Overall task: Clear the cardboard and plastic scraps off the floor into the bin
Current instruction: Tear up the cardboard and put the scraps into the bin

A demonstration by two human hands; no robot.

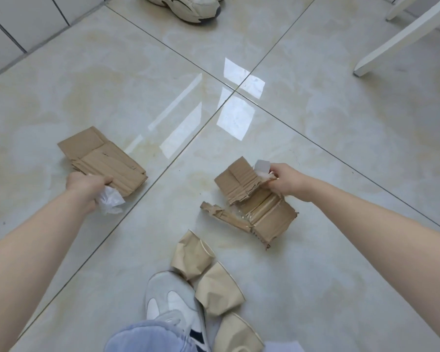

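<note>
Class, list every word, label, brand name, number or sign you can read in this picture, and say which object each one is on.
None can be read.
The cardboard pieces show no print.
The three crumpled paper cups are plain.
The shoe at the top has a dark curved mark, no letters.
The shoe at the bottom shows no writing.
The plastic in the left hand and the scraps in the right hand are blank.

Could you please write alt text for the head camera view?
A person's left hand grips flat cardboard and crumpled plastic while the right hand lifts a torn cardboard piece off a tiled floor. Three crushed paper cups lie by their shoe.
</note>
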